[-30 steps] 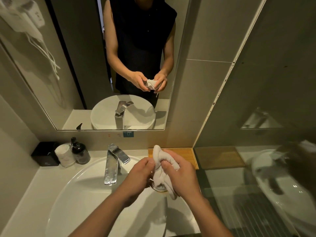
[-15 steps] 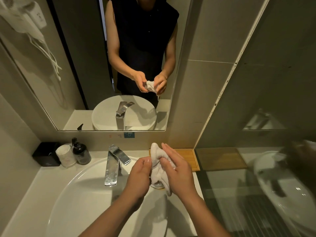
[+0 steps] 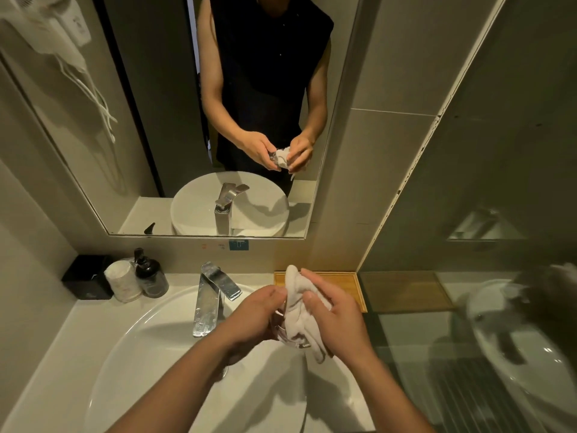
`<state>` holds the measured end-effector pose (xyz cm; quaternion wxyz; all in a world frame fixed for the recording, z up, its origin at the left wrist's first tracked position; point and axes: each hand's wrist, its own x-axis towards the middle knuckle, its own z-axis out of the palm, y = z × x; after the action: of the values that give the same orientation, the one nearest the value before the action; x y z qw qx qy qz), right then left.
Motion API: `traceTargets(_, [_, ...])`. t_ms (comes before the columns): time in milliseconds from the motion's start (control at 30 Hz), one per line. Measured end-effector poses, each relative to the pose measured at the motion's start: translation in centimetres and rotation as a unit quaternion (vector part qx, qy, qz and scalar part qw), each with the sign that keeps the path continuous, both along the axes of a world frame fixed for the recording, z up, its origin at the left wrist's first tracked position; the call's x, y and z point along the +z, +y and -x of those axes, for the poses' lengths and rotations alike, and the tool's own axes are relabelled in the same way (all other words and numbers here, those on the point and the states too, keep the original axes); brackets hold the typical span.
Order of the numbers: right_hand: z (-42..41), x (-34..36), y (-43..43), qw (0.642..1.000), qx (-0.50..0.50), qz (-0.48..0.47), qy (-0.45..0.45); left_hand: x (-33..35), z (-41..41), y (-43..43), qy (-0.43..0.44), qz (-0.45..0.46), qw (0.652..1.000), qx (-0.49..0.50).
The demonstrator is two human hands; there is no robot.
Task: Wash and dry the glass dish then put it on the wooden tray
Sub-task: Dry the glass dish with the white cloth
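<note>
Glass dish (image 3: 280, 331) (half under cloth (image 3: 296, 292)) within curled left fingers (image 3: 271, 295) — right fingers (image 3: 315, 303) around cloth

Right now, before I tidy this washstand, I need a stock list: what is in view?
glass dish: one, clear, between both hands
cloth: one, white, draped over the dish
wooden tray: one, light brown, counter behind hands
faucet: one, chrome, behind basin
basin: one, white, below hands
pump bottle: one, dark, left of faucet
box: one, black, counter's left end
hair dryer: one, white, wall upper left
left hand: one, grips glass dish
right hand: one, fingers hold cloth
</note>
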<state>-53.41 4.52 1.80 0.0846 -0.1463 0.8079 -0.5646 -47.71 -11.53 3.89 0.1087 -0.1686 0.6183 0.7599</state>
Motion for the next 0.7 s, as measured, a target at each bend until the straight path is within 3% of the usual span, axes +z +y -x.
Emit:
traceTargets(167, [0.5, 0.4, -1.0, 0.999, -0.041, 0.015, 0.004, -0.4, 0.5, 1.2, 0.019, -0.022, 0.994, 0.101])
traceTargets(367, [-2.0, -0.1, -3.7, 0.969, -0.223, 0.102, -0.025, -1.3, 0.1, 5.6, 0.033, -0.078, 0.947, 0.31])
traceTargets(433, [-2.7, -0.6, -4.2, 0.962, -0.249, 0.111, -0.032, -1.5, -0.4, 6.8, 0.029, -0.074, 0.94, 0.331])
traceTargets(533, [-2.0, -1.1, -2.9, 0.97, -0.213, 0.106, -0.051, -1.4, -0.2, 5.0, 0.024, -0.054, 0.967, 0.247])
traceTargets(600, [-1.0, -1.2, -1.4, 0.986, -0.142, 0.073, -0.043, -0.4, 0.0, 2.7, 0.018, -0.008, 0.991, 0.133])
traceTargets(700, [0.3, -0.6, -0.3, 0.999, -0.039, 0.002, -0.021, 1.4, 0.3, 1.2, -0.001, 0.022, 1.0, 0.005])
